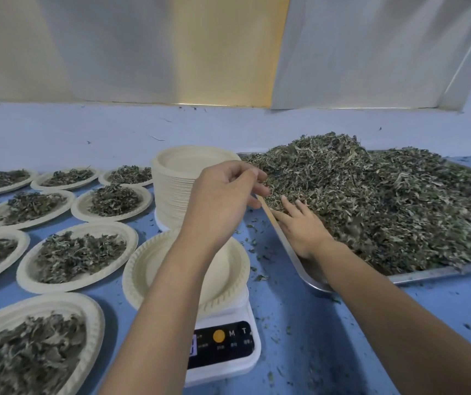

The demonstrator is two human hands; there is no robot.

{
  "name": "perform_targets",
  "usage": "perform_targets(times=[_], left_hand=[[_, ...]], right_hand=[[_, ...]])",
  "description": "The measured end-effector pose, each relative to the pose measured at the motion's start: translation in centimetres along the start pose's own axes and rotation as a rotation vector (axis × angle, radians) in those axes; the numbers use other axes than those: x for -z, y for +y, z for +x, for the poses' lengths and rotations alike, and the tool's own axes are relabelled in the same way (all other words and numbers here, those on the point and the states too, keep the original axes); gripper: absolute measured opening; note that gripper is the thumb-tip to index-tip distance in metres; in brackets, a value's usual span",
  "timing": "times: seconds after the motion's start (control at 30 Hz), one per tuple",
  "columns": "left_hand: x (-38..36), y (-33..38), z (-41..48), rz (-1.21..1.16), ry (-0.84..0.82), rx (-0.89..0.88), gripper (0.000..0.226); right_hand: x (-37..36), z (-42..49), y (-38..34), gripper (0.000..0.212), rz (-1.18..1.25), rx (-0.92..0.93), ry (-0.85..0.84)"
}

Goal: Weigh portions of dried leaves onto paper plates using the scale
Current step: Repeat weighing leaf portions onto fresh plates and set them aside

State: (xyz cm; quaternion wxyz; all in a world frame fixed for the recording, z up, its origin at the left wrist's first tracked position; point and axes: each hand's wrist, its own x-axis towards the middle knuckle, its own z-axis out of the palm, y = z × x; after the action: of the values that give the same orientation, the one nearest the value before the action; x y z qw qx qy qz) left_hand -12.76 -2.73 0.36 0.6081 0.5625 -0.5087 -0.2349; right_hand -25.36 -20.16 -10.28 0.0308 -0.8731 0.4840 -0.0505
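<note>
Both hands are up at the metal tray (433,271), which sits on the blue desk (308,323) at about two o'clock from the scale (222,349). The left hand (222,195) hovers over the tray's near-left edge with its fingers curled loosely and thumb toward fingertips; I cannot tell whether it pinches any leaves. The right hand (302,226) lies flat and spread, fingers pushed into the heap of dried leaves (371,201), gripping nothing that I can see.

An empty paper plate (154,269) rests on the scale, partly hidden under the left forearm. At twelve o'clock from it stands a tall stack of plates (177,178), just beside the tray. Filled plates (77,255) spread across the desk from eight to eleven o'clock, each holding a small mound of leaves. Crumbs of leaf (260,277) are scattered on the desk between scale and tray.
</note>
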Motion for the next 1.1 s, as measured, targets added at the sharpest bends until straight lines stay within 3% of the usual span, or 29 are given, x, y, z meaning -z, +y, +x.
perform_targets(times=[0.1, 0.3, 0.5, 0.87, 1.1], left_hand=[[0.0, 0.0, -0.1, -0.007, -0.002, 0.008, 0.023], [-0.3, -0.1, -0.2, 0.025, -0.013, 0.007, 0.024], [-0.5, -0.3, -0.2, 0.023, -0.027, 0.019, 0.024], [-0.9, -1.2, -0.2, 0.036, -0.056, 0.044, 0.023], [-1.1, -1.7, -0.1, 0.096, -0.070, 0.044, 0.024]], right_hand=[[-0.3, 0.1, 0.3, 0.048, 0.010, -0.045, -0.116], [0.2, -1.1, -0.2, 0.044, -0.077, -0.037, 0.000], [0.2, -1.0, -0.2, 0.049, -0.097, -0.034, -0.144], [0.4, -1.7, -1.7, 0.025, -0.128, -0.132, -0.030], [0.7, -1.2, -0.6, 0.022, 0.249, -0.150, 0.147]])
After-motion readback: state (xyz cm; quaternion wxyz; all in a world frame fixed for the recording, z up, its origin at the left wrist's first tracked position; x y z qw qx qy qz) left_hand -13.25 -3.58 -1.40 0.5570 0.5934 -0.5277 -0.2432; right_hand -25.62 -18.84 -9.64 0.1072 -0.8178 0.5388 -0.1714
